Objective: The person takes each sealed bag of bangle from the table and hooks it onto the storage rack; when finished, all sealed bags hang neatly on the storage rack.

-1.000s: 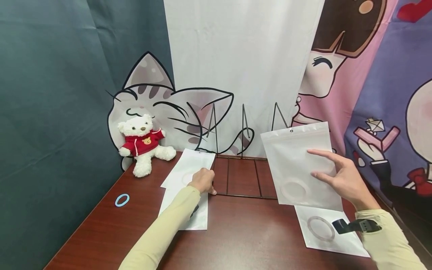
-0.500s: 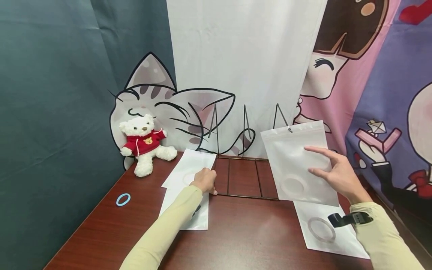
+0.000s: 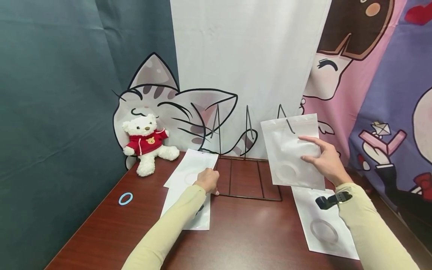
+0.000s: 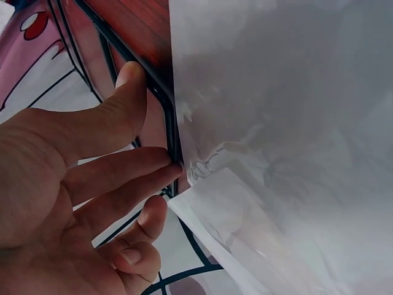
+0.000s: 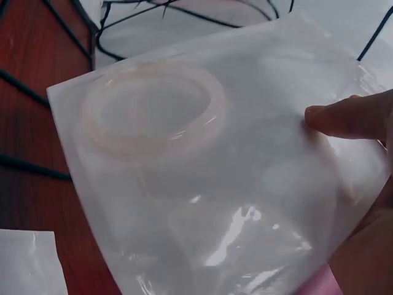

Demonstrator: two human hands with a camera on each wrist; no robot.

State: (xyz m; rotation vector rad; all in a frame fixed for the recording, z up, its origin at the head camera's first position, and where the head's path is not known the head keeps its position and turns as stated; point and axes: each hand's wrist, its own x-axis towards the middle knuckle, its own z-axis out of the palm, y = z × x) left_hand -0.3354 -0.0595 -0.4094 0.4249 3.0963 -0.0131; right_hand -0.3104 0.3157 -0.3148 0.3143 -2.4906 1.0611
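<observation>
My right hand (image 3: 326, 159) pinches a white zip bag (image 3: 298, 144) near its right side, with a pale ring (image 5: 212, 110) inside. A rack hook (image 3: 289, 125) runs through the hole by the bag's top edge, its tip out in front. In the right wrist view the thumb lies on the bag's face; the other fingers are mostly hidden. At the black wire rack (image 3: 249, 197), my left hand (image 3: 208, 180) grips the front left corner of the base. The left wrist view shows the thumb and fingertips (image 4: 167, 161) on the wire, beside white bags.
Two overlapping white bags (image 3: 199, 161) lie left of the rack, partly under the left forearm. Another white bag (image 3: 303, 210) with a ring lies at right. A blue ring (image 3: 120, 200) and a white teddy bear (image 3: 145, 148) in red are at left. Two more hooks (image 3: 250, 123) stand along the rack.
My right hand has moved up, left and away with the bag, which now sits further along the hook, its tip showing in front. The left hand keeps its grip on the rack.
</observation>
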